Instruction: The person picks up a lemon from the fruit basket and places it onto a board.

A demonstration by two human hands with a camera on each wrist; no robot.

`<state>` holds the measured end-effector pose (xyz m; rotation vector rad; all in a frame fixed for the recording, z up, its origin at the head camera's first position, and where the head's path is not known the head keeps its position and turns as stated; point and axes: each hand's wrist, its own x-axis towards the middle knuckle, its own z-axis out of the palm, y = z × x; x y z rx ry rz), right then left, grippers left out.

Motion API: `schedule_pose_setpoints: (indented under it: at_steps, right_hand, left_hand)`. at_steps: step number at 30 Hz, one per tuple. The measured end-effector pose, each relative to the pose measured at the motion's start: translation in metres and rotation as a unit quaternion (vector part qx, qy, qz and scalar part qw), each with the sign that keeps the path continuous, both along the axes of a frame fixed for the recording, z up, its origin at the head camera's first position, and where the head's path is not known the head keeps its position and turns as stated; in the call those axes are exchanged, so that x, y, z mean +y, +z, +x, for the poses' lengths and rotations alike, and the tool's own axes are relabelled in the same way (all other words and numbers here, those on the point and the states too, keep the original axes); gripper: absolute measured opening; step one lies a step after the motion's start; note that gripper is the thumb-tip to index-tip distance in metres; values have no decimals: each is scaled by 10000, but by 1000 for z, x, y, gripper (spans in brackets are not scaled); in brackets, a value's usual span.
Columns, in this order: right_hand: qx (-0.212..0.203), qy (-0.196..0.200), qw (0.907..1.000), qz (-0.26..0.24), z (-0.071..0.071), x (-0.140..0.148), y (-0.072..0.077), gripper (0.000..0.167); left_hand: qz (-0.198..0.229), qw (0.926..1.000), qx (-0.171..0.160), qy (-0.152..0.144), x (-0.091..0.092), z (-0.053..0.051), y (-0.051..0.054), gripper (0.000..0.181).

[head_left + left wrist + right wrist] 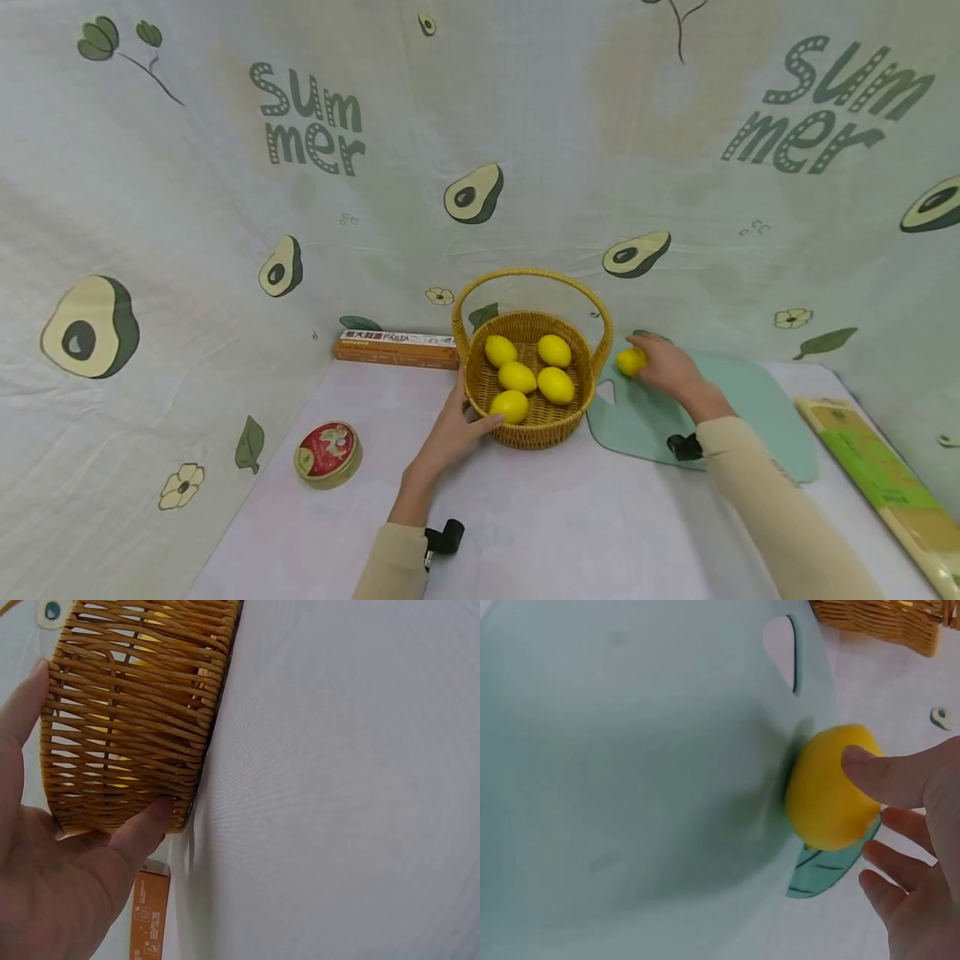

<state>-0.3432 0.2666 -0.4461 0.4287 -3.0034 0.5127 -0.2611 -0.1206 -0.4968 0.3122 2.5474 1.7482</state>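
Observation:
A round wicker basket [551, 435] with a tall arched handle stands on the table and holds several yellow lemons [556, 386]. My left hand [448, 437] holds the basket at its left front side, with the thumb by the rim. In the left wrist view, fingers [146, 829] lie against the woven wall. To the right, my right hand [671, 371] holds another lemon [831, 791] over the far left part of a pale green cutting board [750, 417]. Its thumb rests on the lemon; the fingers behind are partly hidden. Whether this lemon touches the board I cannot tell.
A long pasta box [397, 350] lies behind the basket to the left. Nearer on the left sits a round red and gold tin [327, 454]. A long green and yellow packet [877, 467] lies along the right edge. Patterned cloth [540, 125] hangs behind the table.

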Motion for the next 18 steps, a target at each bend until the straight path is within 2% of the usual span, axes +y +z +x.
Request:
schedule_pose_setpoints:
  at_steps: [1,3,7,8,10,18]
  right_hand:
    - [5,13,10000,-3,1,-1,3,60]
    - [-41,17,10000,-1,4,-1,8,61]
    - [-28,100,9999,107,11,1,16,61]
    - [-17,133,9998,159,14,1,18,60]
    - [20,199,9995,259,19,1,23,60]
    - [74,474,9982,348,48,-9,37,61]
  left_hand:
    - [-8,10000,-46,-21,0,2,5,114]
    - [-2,10000,-28,-24,0,2,6,114]
    - [42,10000,23,-46,0,1,5,114]
    - [46,9999,82,-36,0,-1,0,114]
    - [29,10000,74,-42,-1,-2,-2,114]
    - [-9,10000,-85,33,-1,-1,-1,113]
